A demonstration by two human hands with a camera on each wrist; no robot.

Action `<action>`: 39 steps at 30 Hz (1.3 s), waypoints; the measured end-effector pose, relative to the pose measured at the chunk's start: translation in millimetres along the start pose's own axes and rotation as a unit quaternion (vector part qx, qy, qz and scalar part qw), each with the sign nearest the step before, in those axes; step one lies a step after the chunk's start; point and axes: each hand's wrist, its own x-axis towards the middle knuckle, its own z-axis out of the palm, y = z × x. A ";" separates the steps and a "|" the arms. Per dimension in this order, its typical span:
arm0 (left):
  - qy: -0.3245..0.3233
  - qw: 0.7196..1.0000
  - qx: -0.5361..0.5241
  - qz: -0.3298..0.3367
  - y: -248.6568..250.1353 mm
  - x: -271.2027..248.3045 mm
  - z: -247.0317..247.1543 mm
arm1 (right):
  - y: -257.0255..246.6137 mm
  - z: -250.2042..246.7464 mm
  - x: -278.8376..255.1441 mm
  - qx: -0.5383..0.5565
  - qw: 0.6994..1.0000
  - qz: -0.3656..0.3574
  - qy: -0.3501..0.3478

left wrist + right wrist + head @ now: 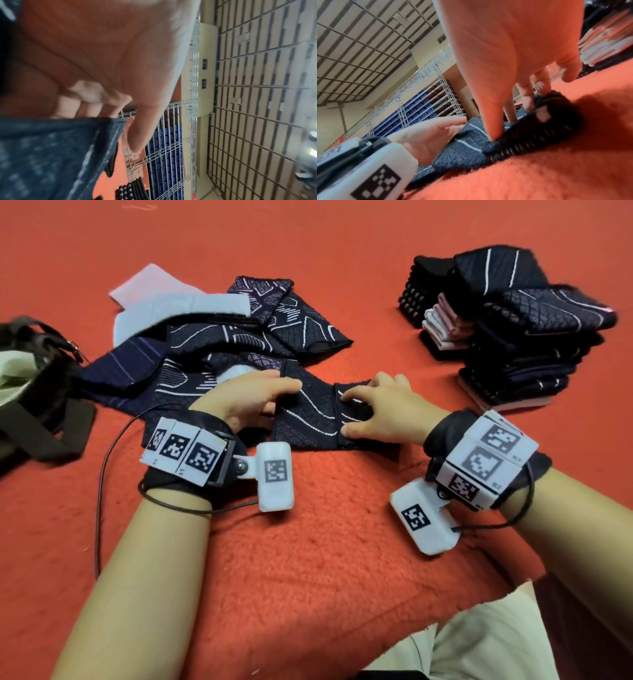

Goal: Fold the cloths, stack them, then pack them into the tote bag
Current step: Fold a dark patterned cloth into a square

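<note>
A navy cloth (308, 419) with white line patterns lies on the orange carpet in front of me, its right end folded over. My left hand (274, 402) grips its left edge; the wrist view shows the fingers (96, 106) curled behind the cloth's edge (51, 155). At the folded right end my right hand (356, 412) pinches the flap, its thumb (491, 129) pressed into the cloth (467, 146). A tall stack of folded cloths (507, 330) stands at the right. The dark tote bag (30, 392) sits at the far left.
A loose pile of unfolded navy and white cloths (239, 330) lies just beyond my hands. A cable (102, 474) trails from my left wrist across the orange carpet (325, 559). A pale trouser leg (479, 645) shows at the bottom right.
</note>
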 end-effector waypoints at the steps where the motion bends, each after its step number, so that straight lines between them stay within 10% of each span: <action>1: -0.008 0.999 0.032 -0.003 2.4 -2.6 1.5 | 0.0 1.5 -0.3 0.005 1.000 0.002 0.002; 12: -0.017 0.998 0.043 0.049 18.3 -10.6 52.2 | 10.6 -0.1 -4.2 0.139 0.990 -0.020 -0.002; 19: -0.009 0.994 0.085 0.067 19.0 -6.4 81.1 | 25.3 1.0 -12.2 0.535 0.831 0.107 0.109; 34: 0.047 0.993 0.091 0.052 11.0 2.0 60.6 | 39.5 29.6 0.6 0.432 0.876 0.134 0.170; 39: -0.039 0.995 0.093 -0.015 6.1 2.4 59.8 | 44.4 32.5 1.5 0.426 0.881 0.127 0.161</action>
